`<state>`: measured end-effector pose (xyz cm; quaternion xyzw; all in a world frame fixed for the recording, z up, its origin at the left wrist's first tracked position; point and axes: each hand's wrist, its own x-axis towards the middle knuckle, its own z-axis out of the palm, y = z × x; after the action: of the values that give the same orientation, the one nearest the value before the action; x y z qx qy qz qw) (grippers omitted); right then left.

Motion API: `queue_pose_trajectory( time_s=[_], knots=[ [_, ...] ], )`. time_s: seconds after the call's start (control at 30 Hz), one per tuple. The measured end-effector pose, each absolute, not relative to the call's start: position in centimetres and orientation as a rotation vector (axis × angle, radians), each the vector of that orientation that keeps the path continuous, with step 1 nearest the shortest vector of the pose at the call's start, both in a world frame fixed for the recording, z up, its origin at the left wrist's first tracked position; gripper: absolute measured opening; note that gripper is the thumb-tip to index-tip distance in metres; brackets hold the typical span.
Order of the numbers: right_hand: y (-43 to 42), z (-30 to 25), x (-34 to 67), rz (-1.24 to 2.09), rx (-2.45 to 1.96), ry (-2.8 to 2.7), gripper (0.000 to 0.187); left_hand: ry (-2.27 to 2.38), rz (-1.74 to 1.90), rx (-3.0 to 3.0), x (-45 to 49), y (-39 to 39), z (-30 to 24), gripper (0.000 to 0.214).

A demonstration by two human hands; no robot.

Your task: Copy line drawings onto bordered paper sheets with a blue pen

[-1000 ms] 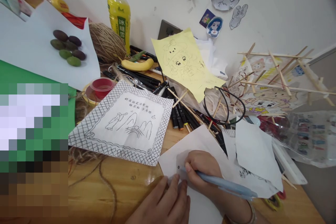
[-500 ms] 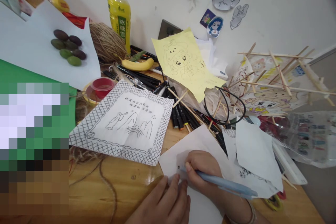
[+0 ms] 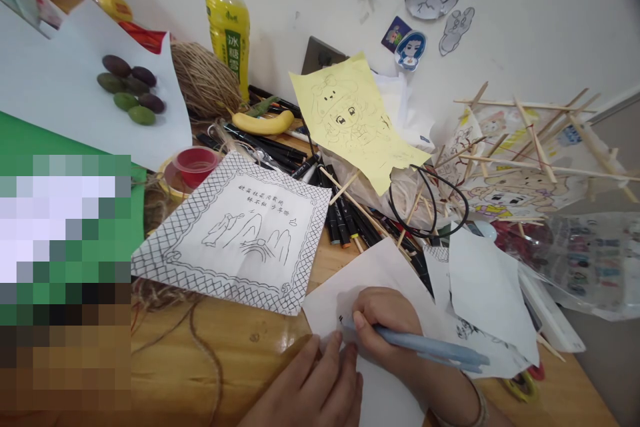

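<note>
A light blue pen is gripped in my right hand, its tip down on a white sheet of paper. Small dark strokes show on the sheet just left of the pen tip. My left hand lies flat over the lower left of this sheet, fingers stretched out and touching my right hand's side of the paper. To the left lies a bordered drawing with a crosshatched frame, written characters, mountains and a bridge. The tip of the pen is partly hidden by my fingers.
Behind the sheet lie several black markers, a yellow drawing, a toy banana and a yellow drink bottle. Stick frames stand at right, near loose papers. A red cup and twine sit left.
The dark strokes by the pen tip have grown slightly. The pen's back end has shifted a little; my left hand stays in place.
</note>
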<state>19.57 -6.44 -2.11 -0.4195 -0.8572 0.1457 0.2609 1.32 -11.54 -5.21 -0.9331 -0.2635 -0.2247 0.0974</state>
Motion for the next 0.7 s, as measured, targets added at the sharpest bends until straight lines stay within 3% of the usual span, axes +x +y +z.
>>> queue_pose_trajectory(
  time_s=[0.7],
  knots=[
    [-6.8, -2.1, 19.3, 0.456, -1.232, -2.22, 0.03, -0.781, -0.78, -2.716, 1.7, -11.6, -6.0, 0.029]
  ],
)
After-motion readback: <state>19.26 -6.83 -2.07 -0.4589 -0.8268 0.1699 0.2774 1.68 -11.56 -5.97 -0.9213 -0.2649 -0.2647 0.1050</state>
